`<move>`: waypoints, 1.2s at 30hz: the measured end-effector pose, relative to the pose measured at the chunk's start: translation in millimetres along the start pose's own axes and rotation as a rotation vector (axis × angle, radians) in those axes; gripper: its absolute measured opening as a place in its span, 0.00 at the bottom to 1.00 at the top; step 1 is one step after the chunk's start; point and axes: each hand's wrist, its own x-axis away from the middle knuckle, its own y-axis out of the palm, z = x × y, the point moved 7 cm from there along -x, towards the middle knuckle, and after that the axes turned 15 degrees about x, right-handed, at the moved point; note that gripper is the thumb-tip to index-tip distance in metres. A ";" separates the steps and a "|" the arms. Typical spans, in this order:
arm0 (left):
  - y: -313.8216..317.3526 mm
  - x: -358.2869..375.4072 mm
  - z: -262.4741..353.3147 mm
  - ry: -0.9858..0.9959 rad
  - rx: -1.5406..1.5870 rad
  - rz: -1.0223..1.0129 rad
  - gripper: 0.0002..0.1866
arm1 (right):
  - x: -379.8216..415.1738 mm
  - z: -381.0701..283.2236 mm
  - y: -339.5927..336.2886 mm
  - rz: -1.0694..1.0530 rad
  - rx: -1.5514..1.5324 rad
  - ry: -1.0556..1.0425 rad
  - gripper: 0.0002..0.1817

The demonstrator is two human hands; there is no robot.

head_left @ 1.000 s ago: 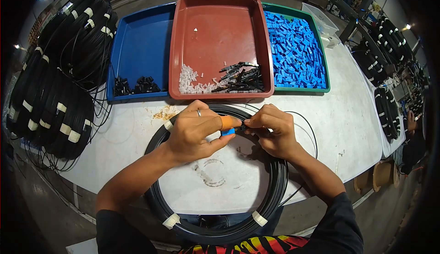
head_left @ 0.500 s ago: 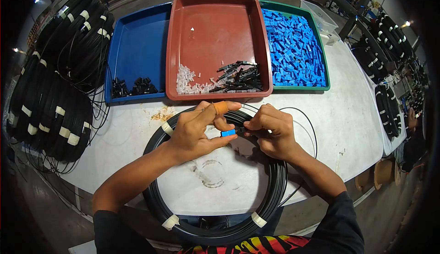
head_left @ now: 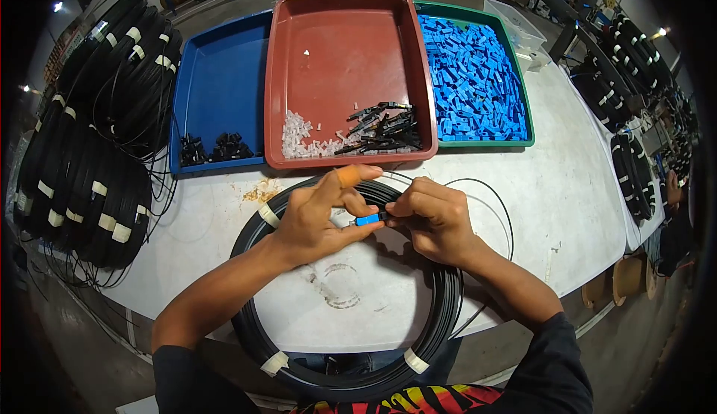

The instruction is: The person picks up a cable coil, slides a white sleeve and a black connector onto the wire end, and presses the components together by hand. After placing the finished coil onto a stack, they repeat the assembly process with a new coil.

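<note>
My left hand (head_left: pixel 314 216) pinches a small blue connector housing (head_left: pixel 367 220) between thumb and fingers, its index finger stretched out with an orange wrap (head_left: pixel 348 175) around it. A pale tip shows at the housing's left end. At its right end sits a black connector part (head_left: pixel 384 217), gripped by the fingertips of my right hand (head_left: pixel 437 216). Those fingertips partly hide where the two parts meet. Beneath both hands lies a coil of black cable (head_left: pixel 446 309), banded with white tape. A loose loop of cable (head_left: pixel 502 203) curves out on the right.
A red tray (head_left: pixel 343 48) with clear pieces and black parts stands behind the hands. Left of it, a blue tray (head_left: pixel 224 63) holds small black parts; right, a green tray (head_left: pixel 529 107) holds blue housings. Cable coils (head_left: pixel 82 197) are stacked at far left, more at right.
The blue housing and black connector part are closer together, with less of the black part showing. A pale tip now shows at the housing's left end. Both hands have shifted slightly left.
</note>
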 end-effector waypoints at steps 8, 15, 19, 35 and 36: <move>-3.3 1.3 11.1 0.089 -0.056 -0.001 0.40 | 1.3 -5.7 -4.7 0.059 0.081 -0.033 0.13; -1.4 -0.3 10.5 0.081 -0.100 0.010 0.37 | 1.0 -6.1 -3.8 0.050 0.052 -0.064 0.13; -3.1 1.8 8.7 0.083 -0.097 0.014 0.33 | 0.8 -4.5 -2.5 0.047 0.043 -0.020 0.13; 3.8 -4.1 22.4 0.037 -0.220 -0.041 0.08 | -2.1 -10.5 -4.2 0.005 0.068 0.004 0.14; 2.2 -3.7 22.1 0.049 -0.187 -0.030 0.07 | -1.9 -12.6 -5.4 0.037 0.085 -0.031 0.14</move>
